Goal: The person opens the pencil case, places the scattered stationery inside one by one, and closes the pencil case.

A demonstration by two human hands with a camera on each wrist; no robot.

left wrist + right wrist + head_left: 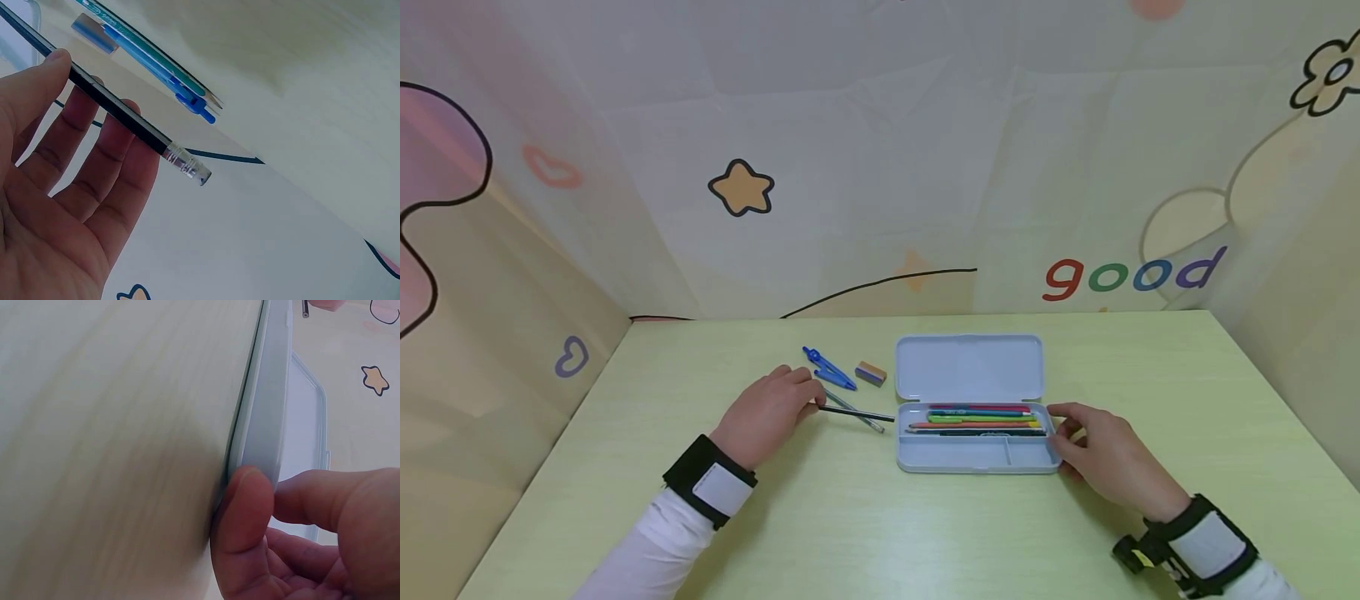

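My left hand (775, 417) pinches a black pencil (115, 106) between thumb and fingertips. Its clear-capped end points away from the case in the left wrist view, while the other end reaches the left edge of the open white pencil case (955, 458). Several pencils (977, 422) lie side by side in the case's back compartment. At the case's right end, my right hand (1105, 458) holds the side wall with thumb and fingers; the right wrist view shows the thumb (247, 500) against the wall. A teal pencil (868, 422) lies on the table beneath the held one.
Behind the left hand lie a blue drawing compass (833, 372) and a small eraser (871, 373) with a blue and white sleeve. The case's lid (970, 367) is folded back toward the printed cloth (880, 208) along the back of the table (850, 525).
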